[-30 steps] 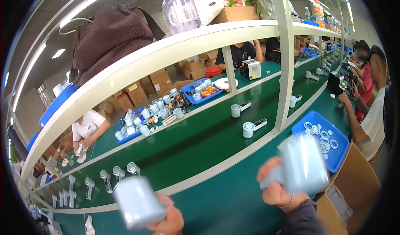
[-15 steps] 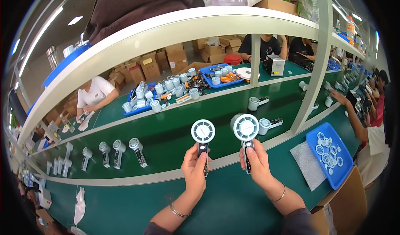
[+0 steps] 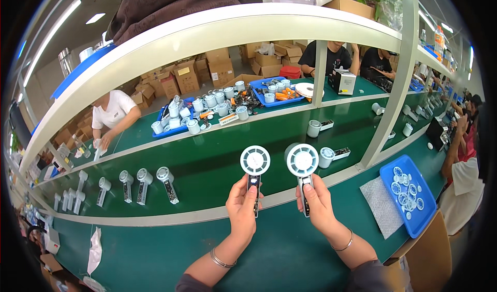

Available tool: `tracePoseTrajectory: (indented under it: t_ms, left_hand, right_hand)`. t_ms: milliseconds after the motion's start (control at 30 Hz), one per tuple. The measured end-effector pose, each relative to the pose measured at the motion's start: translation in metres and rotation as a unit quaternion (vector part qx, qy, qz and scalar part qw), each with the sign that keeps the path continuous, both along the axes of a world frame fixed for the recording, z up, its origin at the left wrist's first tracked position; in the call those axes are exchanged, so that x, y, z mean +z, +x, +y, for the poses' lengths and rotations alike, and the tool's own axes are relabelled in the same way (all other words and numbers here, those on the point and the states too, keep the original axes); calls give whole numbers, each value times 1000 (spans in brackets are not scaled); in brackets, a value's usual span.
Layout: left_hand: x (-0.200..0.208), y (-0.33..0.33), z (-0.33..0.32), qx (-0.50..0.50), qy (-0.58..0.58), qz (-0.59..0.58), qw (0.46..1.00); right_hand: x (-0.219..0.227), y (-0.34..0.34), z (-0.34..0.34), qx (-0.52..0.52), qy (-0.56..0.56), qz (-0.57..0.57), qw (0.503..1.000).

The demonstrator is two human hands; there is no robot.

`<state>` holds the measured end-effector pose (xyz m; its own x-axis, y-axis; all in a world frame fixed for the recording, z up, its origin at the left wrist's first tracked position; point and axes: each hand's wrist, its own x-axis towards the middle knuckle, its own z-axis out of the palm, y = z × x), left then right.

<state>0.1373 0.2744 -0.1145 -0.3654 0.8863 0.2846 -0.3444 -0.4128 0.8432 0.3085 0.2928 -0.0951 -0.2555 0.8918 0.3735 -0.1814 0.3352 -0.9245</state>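
Side by side above the green bench, two handheld fans with round pale-blue heads are held upright. My left hand (image 3: pixel 241 209) is closed round the handle of one fan (image 3: pixel 255 161), thumb on the front. The open handle shows dark circuitry. My right hand (image 3: pixel 318 204) grips the other fan (image 3: pixel 302 160) the same way, its thumb near the top of the handle. The two heads are apart, both grilles facing me.
Several unfinished fans (image 3: pixel 166 184) lie on the green conveyor (image 3: pixel 207 181). A blue tray (image 3: pixel 433 209) of white ring parts rests at the right, beside bubble wrap (image 3: pixel 381 204). A pale post (image 3: pixel 392 100) and overhead shelf (image 3: pixel 222 29) frame the bench. Other people sit across.
The row of fans on the conveyor has shifted slightly left. At the right a co-worker's arm has pulled back from the conveyor. Both my hands keep hold of their fans.
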Motion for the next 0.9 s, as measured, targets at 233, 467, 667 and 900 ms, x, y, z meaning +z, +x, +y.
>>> tracePoseTrajectory:
  t_ms: [233,467,667,900]
  left_hand:
    - [-7,-1,8,-1,-37,-10,999]
    - [-42,-31,55,98,-91,80,988]
    - [-109,-111,133,226,-90,124,962]
    - [-117,-150,127,390,-99,495,770]
  right_hand:
    - [-9,-9,9,4,-104,-21,994]
    - [-63,-41,94,-92,4,-197,976]
    - [-91,-89,162,-186,74,-391,898]
    - [-108,-93,184,-198,176,-411,872]
